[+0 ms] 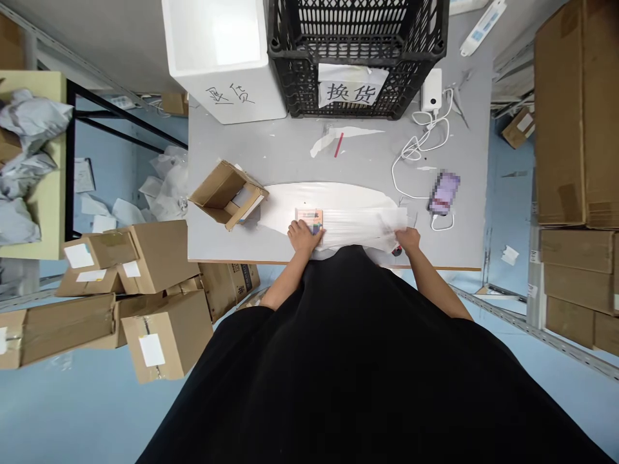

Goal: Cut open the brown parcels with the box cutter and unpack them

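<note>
On the grey table (290, 151), a black plastic crate (309, 38) labelled 换货 stands beside a white box (217, 58), near a white power bank (432, 90), a phone (443, 192) and an open cardboard box (215, 187).

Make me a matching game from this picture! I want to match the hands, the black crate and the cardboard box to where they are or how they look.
Things:
1. Left hand
2. Right hand
3. Black plastic crate
4. Cardboard box

Matches:
A. Has a white paper sign with Chinese writing
B. Open, near the left edge of the table
C. Resting on a small printed box
D. At the right end of the white plastic sheet

Right pairs: 1-C, 2-D, 3-A, 4-B
</note>
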Tool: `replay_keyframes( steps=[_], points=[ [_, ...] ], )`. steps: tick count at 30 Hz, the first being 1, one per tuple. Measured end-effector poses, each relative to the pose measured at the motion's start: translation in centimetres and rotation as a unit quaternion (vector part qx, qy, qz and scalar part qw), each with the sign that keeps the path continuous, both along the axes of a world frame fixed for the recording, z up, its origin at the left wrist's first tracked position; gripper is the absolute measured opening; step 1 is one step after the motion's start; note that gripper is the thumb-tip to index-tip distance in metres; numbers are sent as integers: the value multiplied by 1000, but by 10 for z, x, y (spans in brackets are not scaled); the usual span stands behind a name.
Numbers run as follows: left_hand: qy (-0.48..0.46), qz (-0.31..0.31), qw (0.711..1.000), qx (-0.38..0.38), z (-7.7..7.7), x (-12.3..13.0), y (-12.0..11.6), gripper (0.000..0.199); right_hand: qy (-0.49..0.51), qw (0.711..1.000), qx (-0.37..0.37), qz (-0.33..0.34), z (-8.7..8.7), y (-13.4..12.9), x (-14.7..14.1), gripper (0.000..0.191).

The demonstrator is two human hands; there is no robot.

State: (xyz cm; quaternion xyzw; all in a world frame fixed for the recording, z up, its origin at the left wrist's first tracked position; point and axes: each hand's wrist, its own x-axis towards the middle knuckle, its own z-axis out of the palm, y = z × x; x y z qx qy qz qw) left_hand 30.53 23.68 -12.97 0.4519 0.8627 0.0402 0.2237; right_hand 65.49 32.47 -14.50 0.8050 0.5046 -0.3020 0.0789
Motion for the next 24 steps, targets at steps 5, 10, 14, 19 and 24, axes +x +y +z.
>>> replay_keyframes(
  steps=[5, 10, 14, 19, 24],
  points=[
    [17, -15, 1000, -11, -3, 17, 3, 90, -1, 1000, 7, 4, -2, 0, 1, 36],
    [35, -21, 999, -15, -4, 15, 0, 85, 1, 1000, 14, -1, -1, -2, 2, 33],
    [55, -34, 996, -54, -2, 12, 1, 83, 3, 1000, 19, -5, 0, -5, 3, 31],
    [18, -39, 997, -58, 6, 3, -1, 64, 7, 1000, 28, -10, 3, -7, 2, 28],
    [-29, -18, 998, -46, 22, -29, -16, 33, 3, 999, 34, -20, 0, -5, 8, 26]
  ],
)
